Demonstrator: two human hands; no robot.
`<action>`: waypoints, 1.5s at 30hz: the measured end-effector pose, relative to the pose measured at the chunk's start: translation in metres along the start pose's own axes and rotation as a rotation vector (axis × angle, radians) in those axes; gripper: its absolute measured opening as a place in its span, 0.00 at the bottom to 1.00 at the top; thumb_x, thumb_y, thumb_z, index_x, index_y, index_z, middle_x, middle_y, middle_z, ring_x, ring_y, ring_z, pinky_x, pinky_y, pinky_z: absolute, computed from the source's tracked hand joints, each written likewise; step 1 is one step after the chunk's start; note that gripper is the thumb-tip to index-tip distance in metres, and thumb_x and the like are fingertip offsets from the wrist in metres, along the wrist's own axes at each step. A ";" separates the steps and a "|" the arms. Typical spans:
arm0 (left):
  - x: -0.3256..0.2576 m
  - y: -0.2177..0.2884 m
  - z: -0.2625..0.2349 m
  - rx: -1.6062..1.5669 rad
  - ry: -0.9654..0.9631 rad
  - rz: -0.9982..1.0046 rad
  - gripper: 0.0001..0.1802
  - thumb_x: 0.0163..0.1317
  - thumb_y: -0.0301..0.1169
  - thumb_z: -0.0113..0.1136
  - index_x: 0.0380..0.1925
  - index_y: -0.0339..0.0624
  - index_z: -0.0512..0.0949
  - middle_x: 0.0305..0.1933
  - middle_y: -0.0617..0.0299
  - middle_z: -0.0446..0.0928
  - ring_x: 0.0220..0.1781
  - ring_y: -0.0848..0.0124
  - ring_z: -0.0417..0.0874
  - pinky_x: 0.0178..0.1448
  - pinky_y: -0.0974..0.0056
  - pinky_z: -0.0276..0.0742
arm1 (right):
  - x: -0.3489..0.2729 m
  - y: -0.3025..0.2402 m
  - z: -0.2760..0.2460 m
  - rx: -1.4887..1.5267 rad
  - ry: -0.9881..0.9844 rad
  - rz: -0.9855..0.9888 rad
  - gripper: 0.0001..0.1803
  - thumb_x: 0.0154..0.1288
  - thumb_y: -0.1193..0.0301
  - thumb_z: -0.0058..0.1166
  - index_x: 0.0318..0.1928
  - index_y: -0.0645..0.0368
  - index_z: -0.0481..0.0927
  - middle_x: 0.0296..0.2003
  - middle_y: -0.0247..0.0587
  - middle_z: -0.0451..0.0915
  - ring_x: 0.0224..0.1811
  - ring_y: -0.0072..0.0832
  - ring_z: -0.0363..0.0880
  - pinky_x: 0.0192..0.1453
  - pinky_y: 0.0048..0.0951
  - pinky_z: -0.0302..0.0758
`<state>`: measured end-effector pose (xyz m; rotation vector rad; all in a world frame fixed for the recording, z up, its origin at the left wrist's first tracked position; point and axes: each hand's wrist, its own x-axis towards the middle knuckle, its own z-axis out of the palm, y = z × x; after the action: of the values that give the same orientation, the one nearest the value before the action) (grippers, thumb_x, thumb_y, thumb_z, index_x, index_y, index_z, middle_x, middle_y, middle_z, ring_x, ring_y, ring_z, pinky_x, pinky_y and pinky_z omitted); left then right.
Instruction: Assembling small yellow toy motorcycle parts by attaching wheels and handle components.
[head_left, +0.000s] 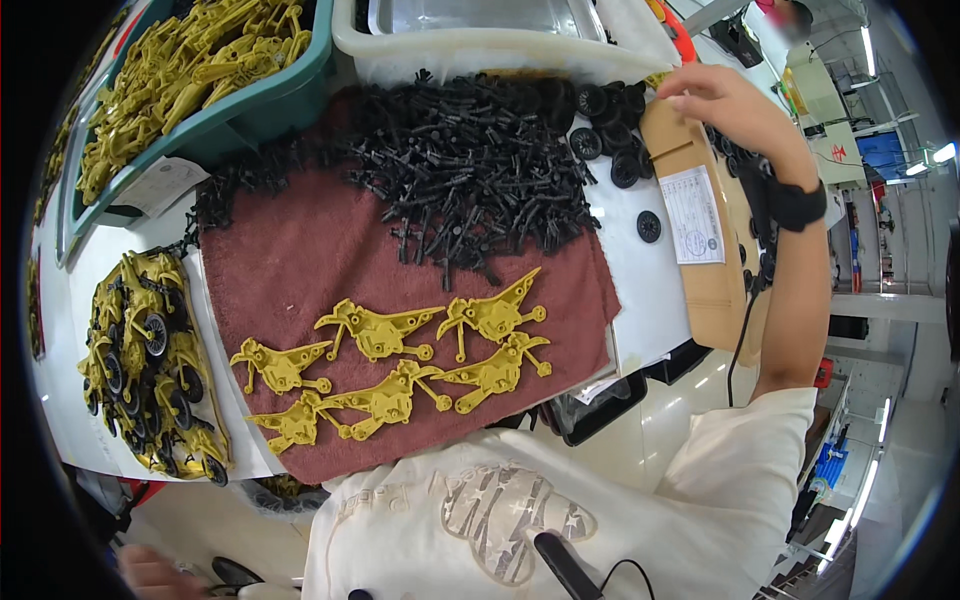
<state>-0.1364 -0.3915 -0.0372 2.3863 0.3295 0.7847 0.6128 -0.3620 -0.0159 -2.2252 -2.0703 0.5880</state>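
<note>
My right hand point(722, 105) is at the upper right, over the far end of a cardboard box point(668, 135). Its fingers are bent but apart, and I see nothing held in them. Close to the fingertips lie small black toy wheels point(592, 99). My left hand point(158, 572) is low at the left edge, below the table, and smeared by motion; its fingers cannot be made out. Between the hands, several yellow toy motorcycle body pieces point(378, 330) lie in two rows on a dark red cloth point(290, 285).
Thin black plastic parts point(470, 165) are heaped on the cloth's far side. A green bin point(235, 115) of yellow pieces stands far left. Yellow toy motorcycles with black wheels point(150, 370) pile up at left. A whitish tub point(440, 62) with a metal tray point(490, 18) sits at the back.
</note>
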 end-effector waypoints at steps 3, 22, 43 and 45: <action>0.134 0.021 0.068 -0.262 -0.161 -0.221 0.09 0.55 0.29 0.62 0.32 0.34 0.76 0.30 0.52 0.77 0.30 0.58 0.78 0.37 0.56 0.72 | 0.023 0.004 0.022 -0.280 -0.048 0.031 0.21 0.69 0.60 0.54 0.56 0.61 0.78 0.50 0.51 0.81 0.55 0.41 0.78 0.63 0.39 0.69; 0.038 -0.042 0.248 0.436 0.368 -0.291 0.08 0.61 0.23 0.53 0.41 0.45 0.71 0.42 0.58 0.73 0.47 0.56 0.74 0.57 0.46 0.69 | -0.020 -0.035 0.073 -0.633 -0.041 0.176 0.24 0.65 0.69 0.53 0.62 0.57 0.74 0.47 0.48 0.83 0.59 0.36 0.76 0.80 0.44 0.41; 0.039 -0.053 0.259 0.680 0.450 -0.194 0.12 0.53 0.23 0.61 0.35 0.50 0.72 0.40 0.68 0.73 0.46 0.67 0.75 0.51 0.54 0.66 | 0.001 0.001 0.063 -0.662 0.021 0.233 0.18 0.58 0.78 0.45 0.50 0.63 0.78 0.50 0.55 0.80 0.59 0.42 0.76 0.71 0.43 0.60; 0.039 -0.055 0.259 0.684 0.460 -0.176 0.11 0.53 0.23 0.61 0.35 0.50 0.72 0.40 0.68 0.73 0.46 0.66 0.75 0.51 0.54 0.66 | 0.017 0.012 0.070 -0.586 0.203 0.230 0.14 0.57 0.77 0.46 0.43 0.69 0.77 0.40 0.70 0.79 0.51 0.55 0.78 0.56 0.48 0.72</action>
<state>0.0490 -0.4525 -0.2207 2.6957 1.1356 1.2904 0.6034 -0.3624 -0.0877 -2.6990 -2.0861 -0.2827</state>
